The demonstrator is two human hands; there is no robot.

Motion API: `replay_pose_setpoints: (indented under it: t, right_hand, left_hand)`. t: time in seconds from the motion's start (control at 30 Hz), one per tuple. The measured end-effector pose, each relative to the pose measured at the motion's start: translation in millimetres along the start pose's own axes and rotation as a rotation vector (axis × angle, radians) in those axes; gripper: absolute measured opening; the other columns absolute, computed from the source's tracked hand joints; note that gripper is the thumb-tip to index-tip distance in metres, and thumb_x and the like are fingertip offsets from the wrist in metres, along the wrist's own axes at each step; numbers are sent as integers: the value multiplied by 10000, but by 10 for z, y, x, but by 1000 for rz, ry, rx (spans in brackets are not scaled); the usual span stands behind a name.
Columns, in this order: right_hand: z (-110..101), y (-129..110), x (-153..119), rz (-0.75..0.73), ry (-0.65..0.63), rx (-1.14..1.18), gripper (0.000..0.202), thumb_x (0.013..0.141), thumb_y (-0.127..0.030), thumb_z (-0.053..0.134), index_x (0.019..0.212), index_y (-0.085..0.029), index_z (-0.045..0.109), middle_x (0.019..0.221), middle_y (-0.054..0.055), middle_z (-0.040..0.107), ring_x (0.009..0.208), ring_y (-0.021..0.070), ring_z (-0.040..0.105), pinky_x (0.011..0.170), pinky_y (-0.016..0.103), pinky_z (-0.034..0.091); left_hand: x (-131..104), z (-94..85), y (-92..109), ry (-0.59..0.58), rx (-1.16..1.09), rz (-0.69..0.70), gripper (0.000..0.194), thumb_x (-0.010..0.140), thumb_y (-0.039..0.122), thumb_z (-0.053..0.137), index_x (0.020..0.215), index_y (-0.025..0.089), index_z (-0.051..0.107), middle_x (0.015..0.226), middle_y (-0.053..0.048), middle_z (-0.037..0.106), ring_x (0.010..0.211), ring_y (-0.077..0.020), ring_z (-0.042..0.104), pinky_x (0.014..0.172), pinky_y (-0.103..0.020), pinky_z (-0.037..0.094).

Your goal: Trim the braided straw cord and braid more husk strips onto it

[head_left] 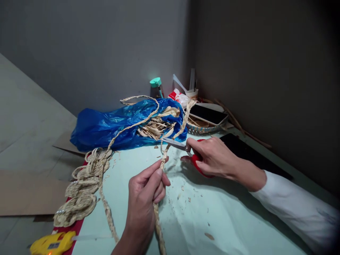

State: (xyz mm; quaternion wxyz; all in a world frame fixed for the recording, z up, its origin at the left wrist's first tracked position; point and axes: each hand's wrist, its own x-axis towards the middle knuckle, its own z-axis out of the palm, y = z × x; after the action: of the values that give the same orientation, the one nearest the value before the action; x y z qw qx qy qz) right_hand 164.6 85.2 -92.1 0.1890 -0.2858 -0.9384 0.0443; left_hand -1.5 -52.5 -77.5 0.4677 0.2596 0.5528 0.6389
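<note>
My left hand (147,187) pinches a braided cord (158,226) of pale dried plant fibre between thumb and fingers. The cord runs up past the hand toward the back right, over the mouth of a blue plastic bag (106,125). In my right hand (212,156) is a pair of scissors (198,159) with red handles, its metal blades pointing left across the cord just above my left fingertips. Whether the blades are pressing on the cord I cannot tell. Dried husk strips (152,128) stick out of the bag.
Coiled braid pieces (82,198) lie along the table's left edge, with a yellow glue gun (54,242) in front. A phone (208,114) rests on a dotted tray (199,130) at the back right. Behind stand a green-lidded jar (156,83) and a cup (191,94) of tools. Scraps litter the table.
</note>
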Motion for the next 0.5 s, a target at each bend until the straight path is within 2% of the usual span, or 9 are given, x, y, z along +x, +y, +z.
replay_pose_setpoints:
  t: [0.1, 0.2, 0.33, 0.5]
  right_hand:
    - [-15, -58, -18, -67, 8, -15, 233, 823, -430, 515, 818, -198, 495, 606, 6, 542, 528, 144, 397, 536, 296, 139]
    - [8, -120, -35, -124, 9, -71, 181, 775, -370, 529, 827, -198, 509, 617, 15, 546, 543, 152, 407, 541, 304, 122]
    - [28, -138, -34, -96, 30, -152, 150, 694, -265, 506, 825, -192, 518, 607, 24, 547, 527, 155, 392, 538, 308, 102]
    - [2, -104, -31, -93, 24, -178, 184, 667, -246, 489, 837, -188, 529, 616, 32, 553, 528, 156, 396, 539, 309, 102]
  left_hand:
    - [2, 14, 4, -20, -24, 4, 240, 745, 232, 728, 940, 94, 731, 604, -29, 615, 410, 1, 281, 390, -152, 208]
    - [-3, 40, -2, -27, -52, 4, 209, 734, 216, 730, 902, 93, 726, 624, -50, 641, 415, -5, 305, 399, -158, 239]
    - [-29, 64, -24, -68, -42, -7, 129, 781, 218, 703, 812, 96, 731, 678, -58, 651, 433, -10, 329, 416, -170, 269]
    - [-54, 64, -28, -106, 8, -13, 140, 825, 221, 669, 782, 109, 743, 717, -61, 654, 451, -13, 310, 428, -184, 254]
